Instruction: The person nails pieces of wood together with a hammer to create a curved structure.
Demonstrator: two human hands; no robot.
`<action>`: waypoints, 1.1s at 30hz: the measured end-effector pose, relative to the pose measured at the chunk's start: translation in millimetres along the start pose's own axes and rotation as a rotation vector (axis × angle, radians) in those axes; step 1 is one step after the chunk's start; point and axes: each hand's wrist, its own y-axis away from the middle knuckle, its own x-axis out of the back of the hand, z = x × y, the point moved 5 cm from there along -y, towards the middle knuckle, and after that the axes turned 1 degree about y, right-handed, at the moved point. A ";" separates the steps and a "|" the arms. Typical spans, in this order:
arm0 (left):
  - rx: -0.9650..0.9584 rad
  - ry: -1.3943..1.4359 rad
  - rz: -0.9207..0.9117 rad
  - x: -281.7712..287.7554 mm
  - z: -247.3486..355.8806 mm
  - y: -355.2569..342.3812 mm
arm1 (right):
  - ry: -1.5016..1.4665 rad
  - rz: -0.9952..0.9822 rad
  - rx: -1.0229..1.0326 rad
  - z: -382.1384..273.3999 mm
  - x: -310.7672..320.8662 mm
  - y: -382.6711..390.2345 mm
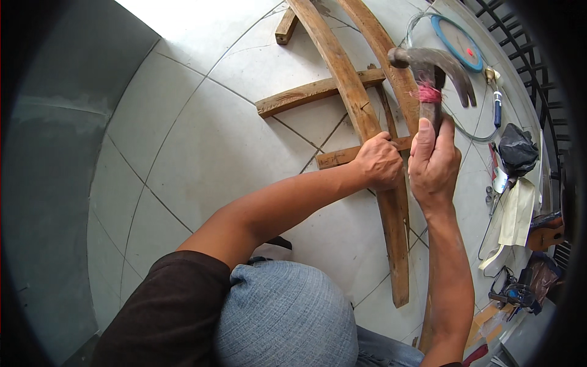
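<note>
My right hand (435, 160) is closed around the handle of a claw hammer (431, 59), holding it raised over the wooden frame. Pink cord is wound below the hammer's head, and the claw points right. My left hand (380, 160) is closed on a long wooden rail (342, 64) where a short crosspiece (337, 158) meets it; whether its fingers also pinch something small is hidden. Farther up, another crosspiece (293, 99) joins the rails. A second long rail (386, 52) runs to the right, partly covered by the hammer and my right hand.
White tiles cover the floor (177, 159). To the right lie a blue ring (441, 27) with coiled wire, a blue-handled tool (498, 110), a black plastic bag (517, 150), cream cloth (517, 211) and assorted tools. A grey wall (55, 183) stands left; a dark metal grille (527, 64) borders the right.
</note>
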 end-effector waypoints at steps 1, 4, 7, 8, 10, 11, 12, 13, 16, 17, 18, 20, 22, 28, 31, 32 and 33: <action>-0.001 -0.049 -0.093 0.3 1.4 -2.0 | 0.101 -0.044 -0.004 5.4 -3.4 2.1; -0.011 0.023 0.151 13.6 -2.0 -1.1 | 0.245 -0.169 0.049 15.8 -25.1 8.0; -0.099 -0.032 0.548 30.3 7.9 1.2 | 0.224 -0.158 -0.031 18.6 -17.3 9.2; -0.038 -0.035 0.207 14.9 3.2 -2.5 | 0.182 -0.091 0.011 17.4 -12.0 4.7; -0.001 -0.059 -0.131 6.1 -1.2 -3.1 | 0.114 -0.047 0.014 12.6 -2.1 -2.1; 0.003 -0.060 -0.134 4.3 -3.4 -0.6 | 0.053 0.004 0.021 10.9 2.4 -4.3; 0.004 -0.032 -0.088 5.1 -4.9 1.8 | 0.024 0.055 0.088 9.7 -3.7 0.3; -0.006 0.000 -0.037 6.6 -3.7 1.2 | 0.031 0.061 0.086 20.8 -10.4 5.7; -0.033 0.080 0.237 18.5 10.9 -4.1 | 0.249 -0.281 0.001 41.2 -26.2 9.7; -0.055 0.043 0.374 28.8 1.8 2.9 | 0.236 -0.282 0.024 24.9 -30.6 1.2; 0.005 0.308 0.422 9.1 -17.3 5.7 | 0.194 -0.206 0.030 9.2 -30.1 -7.3; 0.041 0.157 -0.022 9.4 -5.7 -5.4 | 0.087 -0.118 -0.043 10.8 -12.5 -6.3; 0.058 -0.014 -0.486 15.4 4.9 -7.9 | 0.054 -0.009 -0.013 11.3 -5.1 -1.5; -0.119 -0.002 0.242 7.7 -8.0 -4.5 | 0.171 -0.247 0.035 33.6 -31.6 -10.4; -0.034 0.029 0.073 2.2 -6.9 1.8 | 0.105 -0.115 -0.047 20.5 -17.7 -6.1; -0.032 -0.024 -0.050 2.0 -3.7 -1.8 | 0.050 -0.006 0.017 18.3 -10.6 -4.6; -0.033 -0.077 -0.173 -0.1 -0.4 -2.4 | -0.005 0.103 0.082 16.2 -3.0 -2.0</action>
